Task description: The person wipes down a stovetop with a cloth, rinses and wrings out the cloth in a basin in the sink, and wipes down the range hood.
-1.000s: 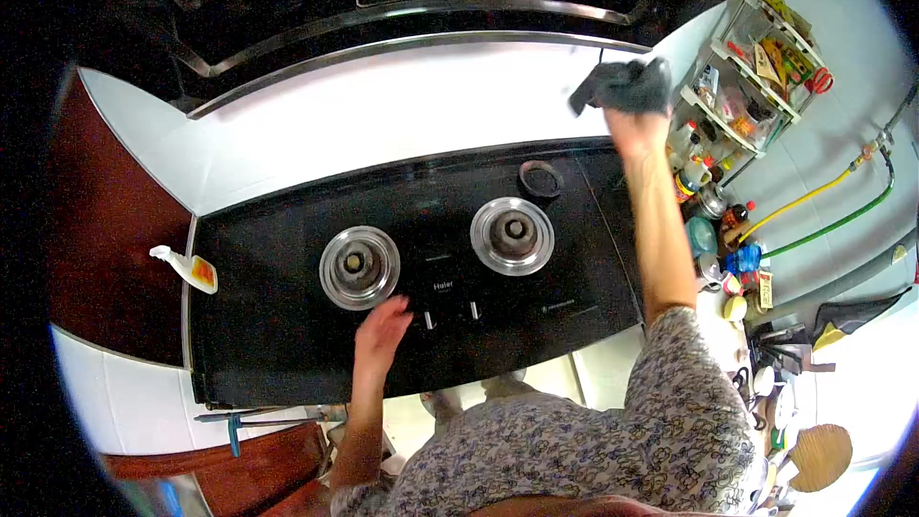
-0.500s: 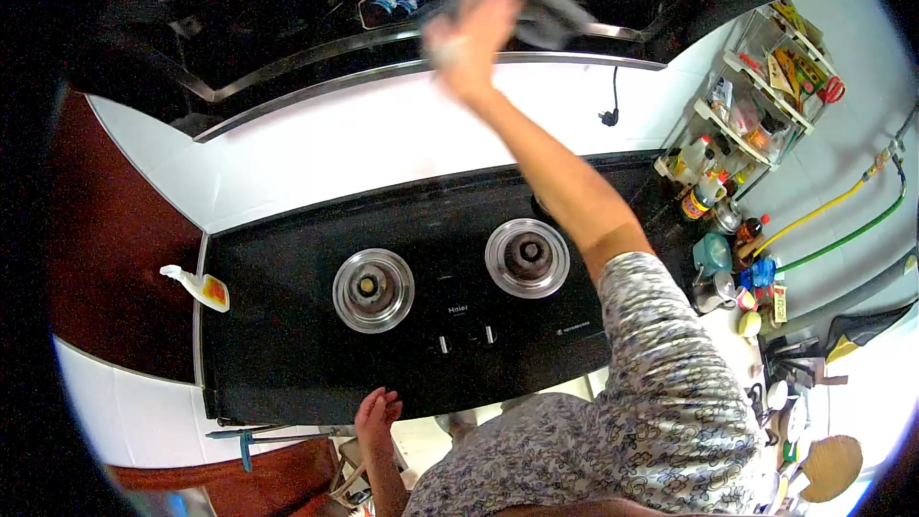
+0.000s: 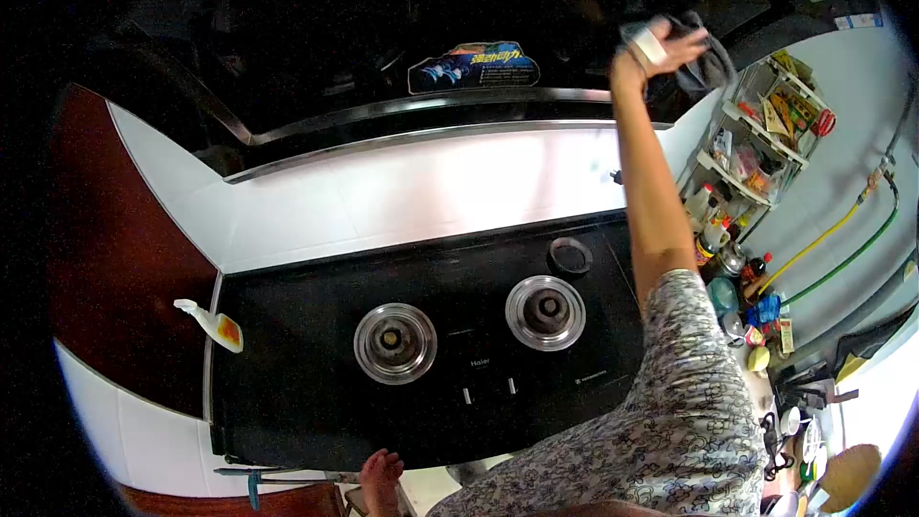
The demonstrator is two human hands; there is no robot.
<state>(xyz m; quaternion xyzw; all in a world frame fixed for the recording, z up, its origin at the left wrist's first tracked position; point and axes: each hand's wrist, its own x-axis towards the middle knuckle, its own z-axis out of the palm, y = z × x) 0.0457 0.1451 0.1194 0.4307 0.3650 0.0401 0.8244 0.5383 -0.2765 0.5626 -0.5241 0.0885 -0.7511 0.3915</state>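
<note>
My right hand (image 3: 678,50) is raised at the right end of the black range hood (image 3: 316,48), pressing a dark grey cloth (image 3: 709,69) against its surface. Its fingers are spread over the cloth, part of which they hide. My left hand (image 3: 383,467) is low, by the front edge of the black gas stove (image 3: 297,402); its fingers are loosely bent and nothing shows in them. A printed sticker (image 3: 476,69) is on the hood's front.
Two burners (image 3: 395,343) are set in the stove, with a black ring (image 3: 571,256) behind the right one. A white spray bottle (image 3: 212,325) lies at the stove's left edge. To the right stand a shelf rack (image 3: 766,134) and several bottles. Yellow and green hoses (image 3: 842,230) run along the right wall.
My right hand has moved with the cloth to the right along the hood, away from the sticker. The camera view has shifted upward. My left hand stays low near the stove's edge.
</note>
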